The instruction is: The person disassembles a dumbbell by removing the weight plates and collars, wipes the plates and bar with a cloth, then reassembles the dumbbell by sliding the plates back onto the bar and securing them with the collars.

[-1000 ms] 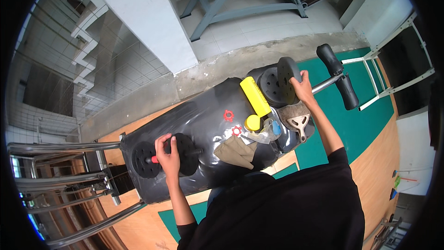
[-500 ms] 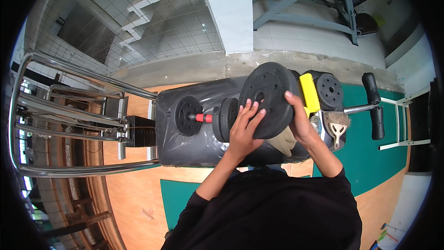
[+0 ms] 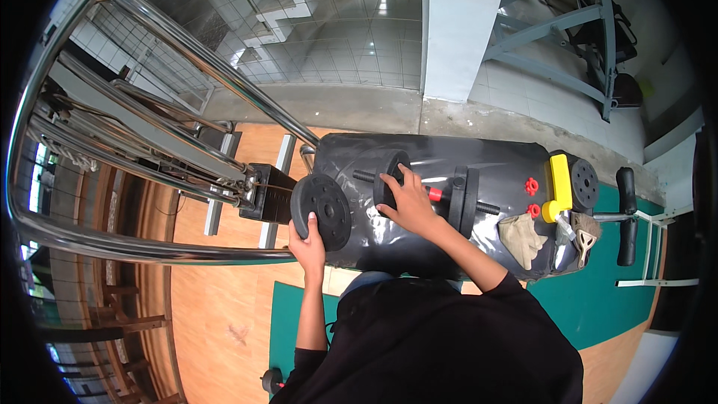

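My left hand (image 3: 308, 247) grips the lower rim of a black weight plate (image 3: 330, 213), thumb on its face, held tilted by the left end of the bench. To its right a dumbbell lies across the bench pad, with a threaded bar end (image 3: 363, 176) sticking out at the left and a red sleeve (image 3: 434, 194) mid-bar. My right hand (image 3: 413, 206) has its fingers curled over the dumbbell's left plate (image 3: 387, 172). More black plates (image 3: 467, 202) sit at the dumbbell's right side. Two red star nuts (image 3: 532, 185) lie farther right on the pad.
Right of the nuts are a beige glove or cloth (image 3: 521, 239), a yellow bottle (image 3: 559, 183), a brush (image 3: 585, 243) and another black plate (image 3: 584, 183). The bench pad (image 3: 419, 148) is plastic-covered. Chrome machine rails (image 3: 179, 56) flank its left end.
The held plate has moved left, from both hands to the left hand alone. My right hand has gone to the dumbbell's left plate. The red nuts have come into sight; the view has shifted left.
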`<state>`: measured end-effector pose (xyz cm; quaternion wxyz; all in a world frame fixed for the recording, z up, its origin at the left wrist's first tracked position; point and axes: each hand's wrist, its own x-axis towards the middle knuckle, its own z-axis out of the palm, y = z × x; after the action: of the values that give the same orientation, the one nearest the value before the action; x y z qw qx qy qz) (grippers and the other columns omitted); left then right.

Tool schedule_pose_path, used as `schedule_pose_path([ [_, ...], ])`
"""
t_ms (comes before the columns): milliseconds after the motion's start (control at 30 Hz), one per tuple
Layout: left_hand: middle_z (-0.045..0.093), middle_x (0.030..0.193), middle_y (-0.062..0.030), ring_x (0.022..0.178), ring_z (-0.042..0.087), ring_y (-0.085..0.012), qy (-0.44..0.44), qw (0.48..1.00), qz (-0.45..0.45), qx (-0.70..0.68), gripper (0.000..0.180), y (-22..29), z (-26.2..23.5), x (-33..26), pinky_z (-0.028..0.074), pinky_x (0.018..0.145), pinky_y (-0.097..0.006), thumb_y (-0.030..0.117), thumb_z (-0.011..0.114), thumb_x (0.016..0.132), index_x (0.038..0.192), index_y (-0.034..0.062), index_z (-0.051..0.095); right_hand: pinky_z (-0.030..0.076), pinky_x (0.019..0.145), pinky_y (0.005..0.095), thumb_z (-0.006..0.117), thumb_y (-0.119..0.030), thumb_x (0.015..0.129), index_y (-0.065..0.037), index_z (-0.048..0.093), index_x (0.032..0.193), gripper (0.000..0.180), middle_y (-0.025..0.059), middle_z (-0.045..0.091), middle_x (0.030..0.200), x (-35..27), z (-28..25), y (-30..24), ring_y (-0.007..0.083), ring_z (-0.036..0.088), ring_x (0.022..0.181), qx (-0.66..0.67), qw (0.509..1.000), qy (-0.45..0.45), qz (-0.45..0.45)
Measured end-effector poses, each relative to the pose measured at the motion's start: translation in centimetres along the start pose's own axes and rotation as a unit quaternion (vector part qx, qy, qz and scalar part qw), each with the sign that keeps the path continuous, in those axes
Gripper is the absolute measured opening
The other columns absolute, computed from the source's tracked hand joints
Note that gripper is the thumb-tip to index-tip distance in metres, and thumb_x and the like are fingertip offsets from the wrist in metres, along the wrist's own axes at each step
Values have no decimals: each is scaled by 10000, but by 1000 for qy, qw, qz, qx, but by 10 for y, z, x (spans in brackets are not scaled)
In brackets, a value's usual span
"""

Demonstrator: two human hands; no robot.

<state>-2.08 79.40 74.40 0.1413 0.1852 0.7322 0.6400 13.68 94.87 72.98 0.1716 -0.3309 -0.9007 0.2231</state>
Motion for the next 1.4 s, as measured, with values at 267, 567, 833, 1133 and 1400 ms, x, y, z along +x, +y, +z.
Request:
schedule_pose_path([
  [267,674,853,-204,779,677,-296,-98,984,41,146,369,-76,44,93,493,726,-348,312,651,846,981,-31,622,372,960,504,723,-393,683,-141,515,1201,612,279,312,1351,39,36,-2,455,346,1219,-133,988,25,75],
  [567,672,795,-206,794,677,-316,-210,961,64,169,413,-66,92,113,503,724,-352,353,685,808,1000,-8,632,471,860,473,682,-252,668,-140,502,1160,536,289,318,1333,34,37,1,470,450,1147,-9,990,62,130],
  [833,648,881,-249,837,646,-378,-309,932,87,168,509,-50,118,75,500,726,-390,408,674,798,1087,-7,617,424,922,472,703,-266,706,-80,488,1175,548,267,328,1339,25,26,8,441,433,1179,19,990,78,116],
  [1133,555,1115,-241,1024,561,-366,-343,921,83,166,606,-73,111,68,431,892,-396,396,649,825,1246,-10,491,406,857,458,538,44,702,-63,488,1147,460,136,502,1168,-87,-78,79,335,486,1081,-138,925,194,297],
  [1400,620,970,-223,901,606,-371,-317,931,44,176,517,-68,129,46,460,805,-410,390,630,837,1175,2,571,415,844,449,642,-95,669,-86,636,829,160,77,639,871,-123,2,173,273,594,884,-212,900,29,381],
])
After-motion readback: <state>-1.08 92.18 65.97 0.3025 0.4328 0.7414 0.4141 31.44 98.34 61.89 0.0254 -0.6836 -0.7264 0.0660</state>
